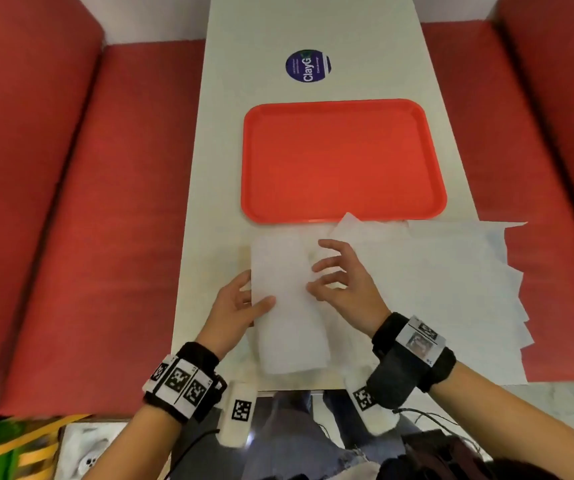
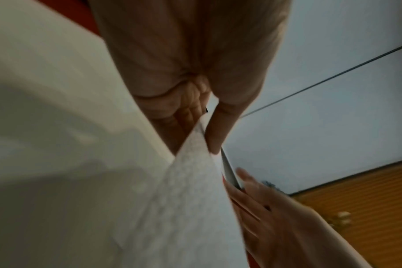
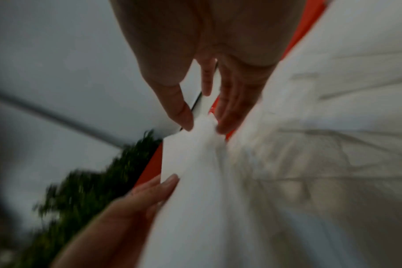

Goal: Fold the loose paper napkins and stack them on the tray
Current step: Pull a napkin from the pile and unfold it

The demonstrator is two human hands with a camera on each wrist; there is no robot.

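Now both hands pinching napkin [image 1: 285, 306]: L hand [image 1: 240, 303], R hand [image 1: 344, 282].

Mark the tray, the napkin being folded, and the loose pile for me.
tray [image 1: 342, 109], head view, far rim.
napkin being folded [image 1: 289, 327], head view, middle of its top face.
loose napkin pile [image 1: 451, 289], head view, middle of the top sheet.
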